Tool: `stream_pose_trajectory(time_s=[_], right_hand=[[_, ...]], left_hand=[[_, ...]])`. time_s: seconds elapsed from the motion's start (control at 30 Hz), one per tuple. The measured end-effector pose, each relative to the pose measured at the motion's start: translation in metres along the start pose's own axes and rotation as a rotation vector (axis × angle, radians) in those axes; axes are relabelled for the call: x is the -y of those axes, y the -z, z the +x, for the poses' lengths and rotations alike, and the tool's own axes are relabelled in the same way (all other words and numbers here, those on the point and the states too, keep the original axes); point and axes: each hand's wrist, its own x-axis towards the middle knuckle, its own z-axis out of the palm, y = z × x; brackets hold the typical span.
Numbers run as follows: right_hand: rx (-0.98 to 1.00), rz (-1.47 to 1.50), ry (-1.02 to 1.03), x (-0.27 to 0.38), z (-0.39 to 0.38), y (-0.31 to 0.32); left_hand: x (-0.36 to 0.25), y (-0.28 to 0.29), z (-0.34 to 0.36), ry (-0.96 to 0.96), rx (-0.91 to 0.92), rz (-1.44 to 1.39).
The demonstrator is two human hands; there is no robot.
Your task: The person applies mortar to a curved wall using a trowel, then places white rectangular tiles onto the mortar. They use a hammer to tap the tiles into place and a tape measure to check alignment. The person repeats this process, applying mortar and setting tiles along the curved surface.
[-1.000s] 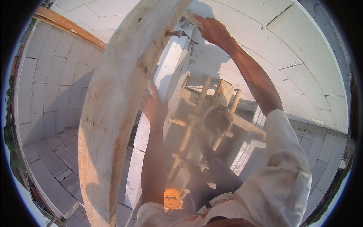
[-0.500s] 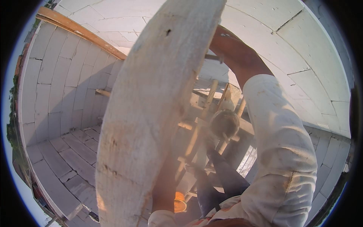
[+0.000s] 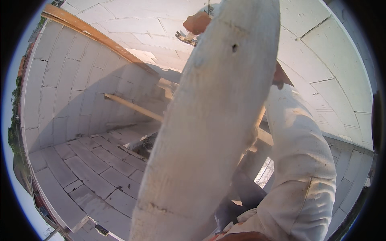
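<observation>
A broad, pale, dusty wooden plank (image 3: 209,120) stands tilted close in front of me, from the lower edge up past the top. It has a small dark hole near its upper end. My right arm passes behind it. Past its upper left edge my right hand (image 3: 197,23) shows as a closed fist. A metal tool head, which looks like a claw hammer (image 3: 185,38), juts from below that fist, in front of the white block wall. The plank covers my left forearm and hand, so what the left hand grips is hidden.
White block walls (image 3: 72,76) rise around me. A long timber (image 3: 96,34) leans at the upper left, and a thinner wooden bar (image 3: 134,107) juts out below it. Lower left lies a surface of grey blocks (image 3: 84,168). My dark-clothed legs (image 3: 245,190) show below, beside the plank.
The plank has swung to the right and now covers the bucket and my left forearm. My right fist and the hammer head have come into sight at the plank's upper left.
</observation>
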Motion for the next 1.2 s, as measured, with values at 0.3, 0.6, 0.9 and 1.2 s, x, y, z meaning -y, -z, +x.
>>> stream_pose_trajectory(time_s=[0.3,0.6,0.9,1.2], right_hand=[[-0.357,0.813,-0.265,0.011,-0.176,-0.053],[-0.650,0.687,-0.351,0.041,-0.226,-0.071],[-0.472,0.660,-0.474,0.025,-0.219,-0.086],[-0.302,0.599,-0.468,0.007,-0.213,-0.085]], left_hand=[[0.012,-0.011,-0.003,0.037,-0.002,0.027],[0.022,-0.025,-0.003,-0.009,-0.072,-0.008],[0.024,-0.031,0.000,0.002,-0.051,0.028],[0.018,-0.021,0.000,0.020,-0.023,0.022]])
